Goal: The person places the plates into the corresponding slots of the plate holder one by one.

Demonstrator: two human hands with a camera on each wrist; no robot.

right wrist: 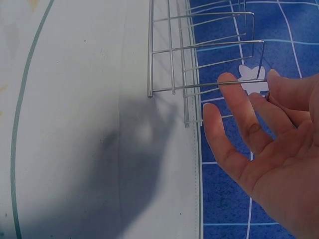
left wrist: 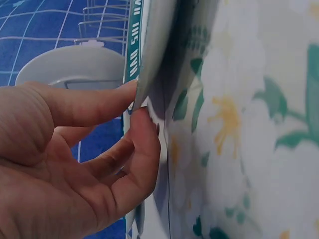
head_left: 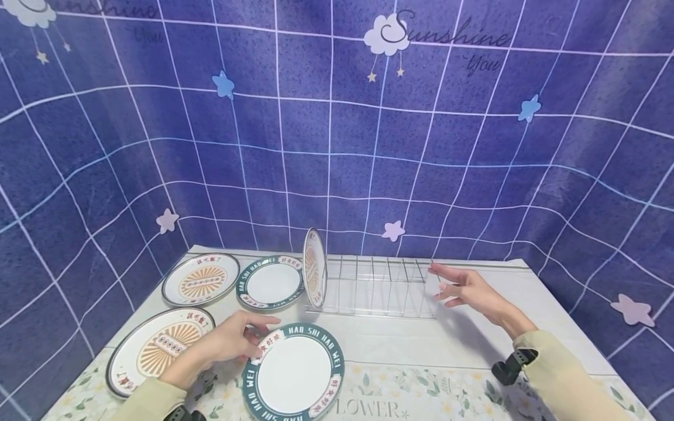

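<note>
My left hand (head_left: 223, 342) pinches the left rim of a white plate with a green lettered border (head_left: 293, 374) at the front of the table. In the left wrist view, thumb and forefinger grip the edge of this plate (left wrist: 134, 55), which is seen nearly edge-on. My right hand (head_left: 476, 295) is at the right end of a wire dish rack (head_left: 379, 314). Close up in the right wrist view, its thumb and fingers hold the end wire of the rack (right wrist: 214, 46). A sunburst plate (head_left: 315, 269) stands upright in the rack's left end.
Two sunburst plates, one at the back (head_left: 202, 279) and one in front (head_left: 158, 351), lie flat at the left. Another green-bordered plate (head_left: 271, 282) lies left of the rack. A blue gridded curtain (head_left: 337, 146) surrounds the table (head_left: 368, 345) at the back and sides.
</note>
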